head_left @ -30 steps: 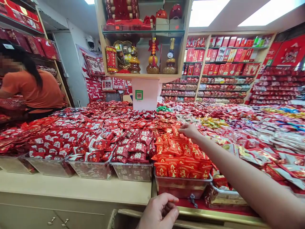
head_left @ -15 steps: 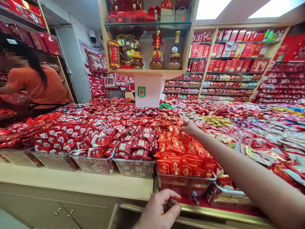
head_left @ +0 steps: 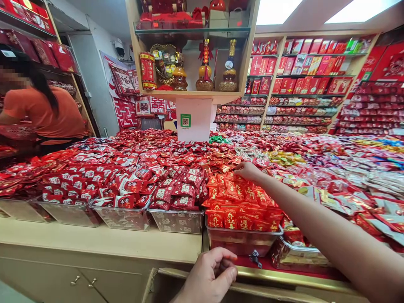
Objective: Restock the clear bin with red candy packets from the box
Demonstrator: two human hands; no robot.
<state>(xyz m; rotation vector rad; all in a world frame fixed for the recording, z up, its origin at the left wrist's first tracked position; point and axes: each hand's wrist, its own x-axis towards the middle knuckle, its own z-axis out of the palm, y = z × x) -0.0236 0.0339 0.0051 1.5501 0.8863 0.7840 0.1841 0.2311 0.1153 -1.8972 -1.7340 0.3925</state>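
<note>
My right hand [head_left: 248, 171] reaches over a heaped clear plastic bin [head_left: 244, 242] of shiny red candy packets [head_left: 238, 216] with gold lettering. Its fingers are closed together at the far top of the pile; whatever they grip is hidden. Low in the view, in front of the bin, hovers my left hand [head_left: 210, 273]. Its fingers are loosely bent, with a gap to the thumb, and nothing shows between them. Below it lies part of a cardboard box [head_left: 170, 273]. A small metal clip [head_left: 255, 259] is at the bin's front.
Clear bins [head_left: 121, 216] of dark red and white packets line the counter [head_left: 104, 240] to the left. More packets spread to the right. A wooden display cabinet [head_left: 189, 94] stands over the middle. At far left is a person in an orange shirt [head_left: 47, 111].
The view has shifted slightly, with the scene moving a little left. My right hand stays at the top of the red packets, and my left hand keeps nearly the same pose.
</note>
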